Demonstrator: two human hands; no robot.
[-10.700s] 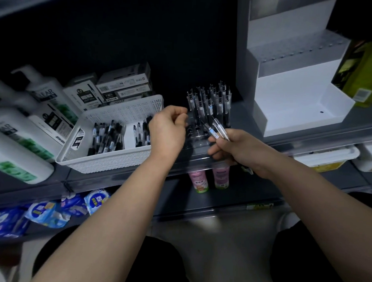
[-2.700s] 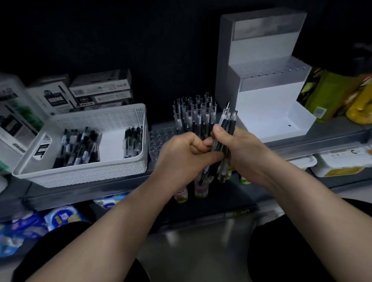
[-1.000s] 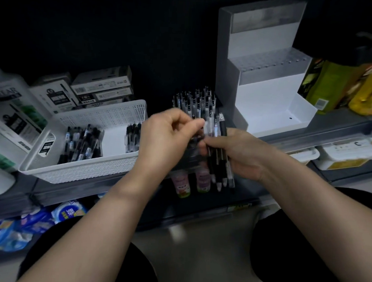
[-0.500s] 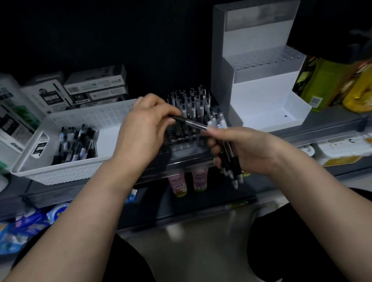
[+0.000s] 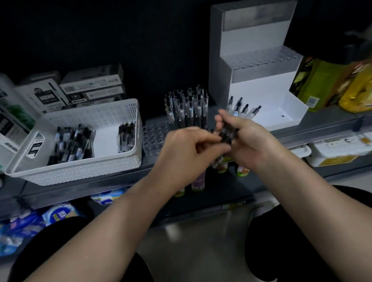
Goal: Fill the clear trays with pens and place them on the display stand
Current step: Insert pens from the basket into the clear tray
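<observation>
Head view, close, downward toward shelf [image 5: 330, 128]

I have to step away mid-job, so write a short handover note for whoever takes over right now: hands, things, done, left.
Hands: right hand grips a bundle of pens; left hand pinches at its lower end.
Things: clear tray on the shelf; loose pens in the white basket; display stand, bottom step bare.
Done: standing pens fill the tray's back rows.
Left: fill the front holes, set the tray on the stand.
</observation>
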